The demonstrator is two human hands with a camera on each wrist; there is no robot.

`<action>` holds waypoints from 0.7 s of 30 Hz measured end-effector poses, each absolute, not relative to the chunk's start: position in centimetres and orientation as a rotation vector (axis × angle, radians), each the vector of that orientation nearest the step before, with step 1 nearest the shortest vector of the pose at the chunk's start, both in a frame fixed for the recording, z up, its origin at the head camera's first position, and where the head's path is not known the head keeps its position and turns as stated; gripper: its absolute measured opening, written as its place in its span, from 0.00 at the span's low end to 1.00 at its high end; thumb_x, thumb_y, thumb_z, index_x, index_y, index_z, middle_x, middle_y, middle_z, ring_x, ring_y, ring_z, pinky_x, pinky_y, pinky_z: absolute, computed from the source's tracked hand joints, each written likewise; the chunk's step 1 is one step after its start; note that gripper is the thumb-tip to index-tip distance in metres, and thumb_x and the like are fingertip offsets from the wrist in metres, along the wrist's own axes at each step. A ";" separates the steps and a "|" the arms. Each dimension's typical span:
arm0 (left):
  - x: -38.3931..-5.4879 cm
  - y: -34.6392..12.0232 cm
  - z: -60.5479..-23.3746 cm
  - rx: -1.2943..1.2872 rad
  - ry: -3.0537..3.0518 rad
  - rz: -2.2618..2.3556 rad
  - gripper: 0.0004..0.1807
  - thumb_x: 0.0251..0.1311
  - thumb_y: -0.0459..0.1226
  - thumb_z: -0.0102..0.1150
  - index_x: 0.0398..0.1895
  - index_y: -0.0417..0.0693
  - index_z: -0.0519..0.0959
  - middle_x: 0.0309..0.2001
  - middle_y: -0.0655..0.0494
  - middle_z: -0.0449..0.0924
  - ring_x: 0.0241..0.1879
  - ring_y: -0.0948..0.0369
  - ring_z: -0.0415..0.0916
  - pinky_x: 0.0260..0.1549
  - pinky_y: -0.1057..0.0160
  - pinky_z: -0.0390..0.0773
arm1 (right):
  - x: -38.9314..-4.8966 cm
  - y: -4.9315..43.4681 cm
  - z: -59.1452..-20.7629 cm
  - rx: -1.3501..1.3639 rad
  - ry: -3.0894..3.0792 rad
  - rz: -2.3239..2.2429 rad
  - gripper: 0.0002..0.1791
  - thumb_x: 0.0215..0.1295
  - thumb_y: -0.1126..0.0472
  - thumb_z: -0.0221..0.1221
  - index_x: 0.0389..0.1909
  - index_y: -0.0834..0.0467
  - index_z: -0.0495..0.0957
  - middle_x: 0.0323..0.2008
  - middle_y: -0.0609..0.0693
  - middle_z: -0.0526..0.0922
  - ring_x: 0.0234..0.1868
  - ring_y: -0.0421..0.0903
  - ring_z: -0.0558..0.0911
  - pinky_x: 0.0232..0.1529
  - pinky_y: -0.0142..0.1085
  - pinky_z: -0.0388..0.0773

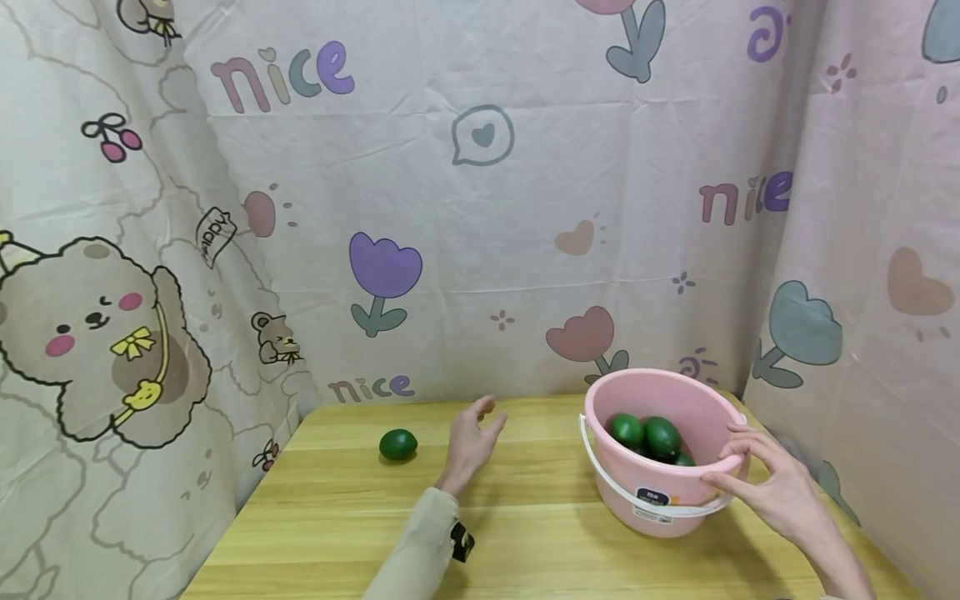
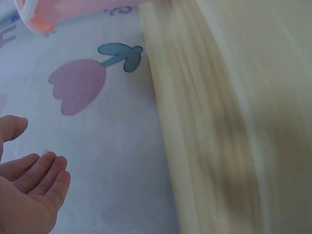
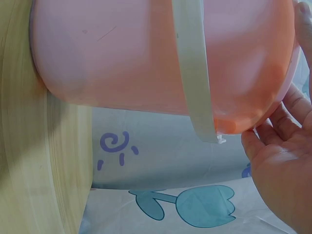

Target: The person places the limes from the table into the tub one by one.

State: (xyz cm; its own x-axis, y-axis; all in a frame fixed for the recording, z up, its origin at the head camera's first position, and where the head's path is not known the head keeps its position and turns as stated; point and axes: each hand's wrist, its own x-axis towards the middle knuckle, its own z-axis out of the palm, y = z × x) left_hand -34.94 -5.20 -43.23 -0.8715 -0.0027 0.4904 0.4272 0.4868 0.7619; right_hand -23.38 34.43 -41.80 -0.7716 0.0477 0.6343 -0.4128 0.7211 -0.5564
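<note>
A pink bucket with a white handle stands upright on the right of the table. Inside it are several dark green oval fruits, like avocados or limes. My right hand holds the bucket's rim at the right side, thumb toward the front; the right wrist view shows its fingers at that rim. Left of the bucket, my left hand is raised above the table, its fingers loosely bent and nothing in it. A single green fruit lies on the table to the left of that hand, apart from it.
The wooden table reaches back to a patterned curtain, which also hangs along both sides. The bucket's white handle hangs down across its front. A dark device sits at the left wrist.
</note>
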 end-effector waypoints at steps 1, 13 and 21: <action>-35.0 -5.6 -43.4 -0.339 -2.306 -1.366 0.21 0.63 0.39 0.62 0.58 0.39 0.77 0.54 0.41 0.81 0.54 0.46 0.78 0.56 0.48 0.77 | -23.4 34.4 -41.8 0.276 -2.285 0.939 0.17 0.45 0.57 0.77 0.33 0.51 0.79 0.56 0.29 0.70 0.55 0.11 0.56 0.52 0.09 0.49; -35.6 -8.7 -44.7 -0.217 -2.326 -1.408 0.23 0.63 0.38 0.62 0.59 0.36 0.76 0.55 0.38 0.80 0.55 0.42 0.77 0.58 0.45 0.75 | -23.4 34.5 -41.9 0.297 -2.267 0.954 0.17 0.45 0.58 0.77 0.32 0.49 0.78 0.57 0.35 0.72 0.55 0.13 0.58 0.52 0.10 0.49; -36.1 -10.5 -45.7 -0.102 -2.329 -1.405 0.22 0.64 0.38 0.61 0.58 0.35 0.76 0.54 0.38 0.80 0.55 0.43 0.77 0.57 0.46 0.76 | -23.4 34.5 -41.9 0.289 -2.274 0.946 0.17 0.45 0.57 0.77 0.32 0.49 0.78 0.58 0.41 0.73 0.55 0.12 0.57 0.53 0.11 0.49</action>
